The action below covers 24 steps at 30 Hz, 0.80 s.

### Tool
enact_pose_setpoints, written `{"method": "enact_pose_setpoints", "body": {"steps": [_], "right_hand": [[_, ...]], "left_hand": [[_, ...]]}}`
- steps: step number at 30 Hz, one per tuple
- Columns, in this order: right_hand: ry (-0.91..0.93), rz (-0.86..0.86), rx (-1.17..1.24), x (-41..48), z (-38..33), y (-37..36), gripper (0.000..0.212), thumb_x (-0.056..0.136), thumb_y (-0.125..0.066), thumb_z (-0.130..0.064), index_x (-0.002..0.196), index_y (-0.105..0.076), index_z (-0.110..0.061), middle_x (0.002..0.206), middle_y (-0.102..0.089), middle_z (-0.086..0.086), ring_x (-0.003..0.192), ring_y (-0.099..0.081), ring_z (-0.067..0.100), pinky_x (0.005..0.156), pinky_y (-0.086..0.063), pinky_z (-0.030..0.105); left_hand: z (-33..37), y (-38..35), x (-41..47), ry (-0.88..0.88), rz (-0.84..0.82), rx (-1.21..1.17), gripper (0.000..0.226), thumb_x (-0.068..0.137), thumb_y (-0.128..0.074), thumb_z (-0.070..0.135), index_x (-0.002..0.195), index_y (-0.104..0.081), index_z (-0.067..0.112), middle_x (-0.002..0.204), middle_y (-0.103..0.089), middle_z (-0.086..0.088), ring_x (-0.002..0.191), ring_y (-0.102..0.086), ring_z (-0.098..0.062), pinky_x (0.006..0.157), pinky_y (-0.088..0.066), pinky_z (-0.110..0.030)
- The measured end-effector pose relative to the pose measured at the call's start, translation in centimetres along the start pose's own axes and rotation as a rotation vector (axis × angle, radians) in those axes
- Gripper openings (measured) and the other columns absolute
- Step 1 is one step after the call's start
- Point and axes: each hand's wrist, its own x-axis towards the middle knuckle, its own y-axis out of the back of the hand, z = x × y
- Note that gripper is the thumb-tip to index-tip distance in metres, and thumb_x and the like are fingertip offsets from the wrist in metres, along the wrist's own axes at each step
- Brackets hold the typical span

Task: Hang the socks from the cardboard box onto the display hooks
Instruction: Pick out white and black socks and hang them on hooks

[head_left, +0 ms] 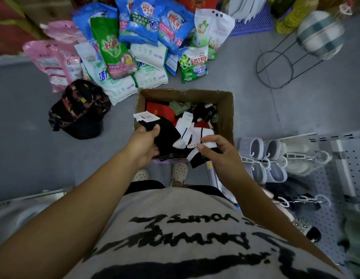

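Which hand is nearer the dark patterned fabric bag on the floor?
Left. The left hand is just right of the dark patterned fabric bag; the right hand lies farther right.

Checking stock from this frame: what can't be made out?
Head view, cardboard box floor: covered by loose socks.
Head view, tag print on the black socks in the left hand's grip: too small.
Head view, display hooks: blurred at the lens edge.
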Motion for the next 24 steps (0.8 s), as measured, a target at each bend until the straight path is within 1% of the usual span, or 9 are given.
{"method": "enact_pose_setpoints", "body": {"steps": [4, 7, 8, 10, 12, 14, 16, 19, 24], "right_hand": [[0.077, -0.113, 0.066, -0.2, -2.2, -0.2, 0.021, 0.090, -0.072, -0.013, 0.110, -0.067, -0.019, 0.113, -0.071, 0.010, 0.106, -0.070, 0.030, 0.090, -0.059, 0.040], [0.075, -0.186, -0.039, -0.5, -2.1, -0.4, 0.024, 0.090, -0.072, -0.009, 0.113, -0.063, -0.012, 0.108, -0.072, -0.013, 0.103, -0.069, 0.010, 0.087, -0.058, 0.030], [0.085, -0.183, -0.121, -0.7, -1.7, -0.4, 0.024, 0.090, -0.073, -0.011, 0.112, -0.063, -0.014, 0.107, -0.069, -0.017, 0.104, -0.067, 0.005, 0.089, -0.055, 0.027], [0.098, -0.162, -0.249, -1.1, -0.6, -0.4, 0.026, 0.088, -0.076, -0.016, 0.109, -0.062, -0.019, 0.113, -0.066, -0.009, 0.112, -0.061, 0.005, 0.097, -0.050, 0.027], [0.051, -0.152, -0.209, -1.7, 0.0, -0.7, 0.028, 0.088, -0.076, -0.015, 0.109, -0.057, -0.020, 0.120, -0.066, -0.004, 0.115, -0.061, 0.005, 0.098, -0.050, 0.028], [0.002, -0.123, -0.117, -2.5, -0.3, -1.2, 0.031, 0.090, -0.073, -0.015, 0.114, -0.054, -0.020, 0.116, -0.067, -0.007, 0.105, -0.065, -0.002, 0.090, -0.054, 0.024], [-0.019, -0.064, -0.090, -3.1, -0.9, -1.9, 0.037, 0.092, -0.071, -0.024, 0.123, -0.051, -0.021, 0.111, -0.068, -0.006, 0.101, -0.068, 0.002, 0.084, -0.057, 0.023], [0.005, 0.059, -0.086, -3.9, -1.7, -3.7, 0.041, 0.094, -0.065, -0.037, 0.131, -0.054, -0.024, 0.115, -0.067, -0.006, 0.107, -0.066, 0.009, 0.091, -0.057, 0.027], [0.119, 0.233, 0.070, -5.3, -3.3, -8.5, 0.031, 0.095, -0.066, -0.036, 0.119, -0.068, -0.016, 0.110, -0.075, -0.001, 0.103, -0.071, 0.015, 0.093, -0.058, 0.037]], "left_hand": [[-0.7, -1.4, -1.1, 0.127, -0.071, -0.037, 0.037, 0.108, -0.044, 0.039, 0.133, -0.059, 0.018, 0.125, -0.072, -0.008, 0.106, -0.070, -0.027, 0.080, -0.056, -0.049], [0.1, -2.2, -1.5, 0.133, -0.186, -0.073, 0.052, 0.099, -0.043, 0.062, 0.125, -0.066, 0.024, 0.119, -0.075, -0.005, 0.105, -0.072, -0.028, 0.086, -0.056, -0.050], [0.4, -2.4, -1.6, 0.106, -0.203, -0.062, 0.053, 0.097, -0.047, 0.061, 0.128, -0.066, 0.023, 0.122, -0.074, -0.006, 0.110, -0.071, -0.028, 0.089, -0.056, -0.049], [0.8, -2.5, -1.7, 0.034, -0.189, -0.029, 0.046, 0.096, -0.061, 0.044, 0.132, -0.065, 0.015, 0.124, -0.073, -0.009, 0.112, -0.071, -0.027, 0.087, -0.060, -0.045], [1.0, -2.2, -1.7, -0.036, -0.149, 0.012, 0.039, 0.094, -0.070, 0.026, 0.131, -0.066, 0.012, 0.121, -0.075, -0.009, 0.109, -0.073, -0.025, 0.083, -0.061, -0.041], [1.1, -1.6, -2.1, -0.090, -0.159, 0.049, 0.037, 0.093, -0.071, 0.021, 0.130, -0.066, 0.014, 0.120, -0.075, -0.007, 0.108, -0.073, -0.025, 0.085, -0.061, -0.042], [1.4, -0.9, -2.9, -0.140, -0.208, 0.117, 0.036, 0.095, -0.070, 0.018, 0.130, -0.066, 0.016, 0.120, -0.075, -0.005, 0.109, -0.073, -0.026, 0.090, -0.059, -0.047], [1.7, 0.6, -4.7, -0.201, -0.284, 0.256, 0.032, 0.094, -0.071, 0.016, 0.125, -0.067, 0.019, 0.118, -0.076, -0.003, 0.108, -0.073, -0.025, 0.090, -0.059, -0.049], [2.7, 3.4, -8.0, -0.380, -0.386, 0.532, 0.026, 0.092, -0.074, 0.013, 0.117, -0.071, 0.019, 0.111, -0.078, 0.001, 0.095, -0.075, -0.011, 0.071, -0.059, -0.024]]}}
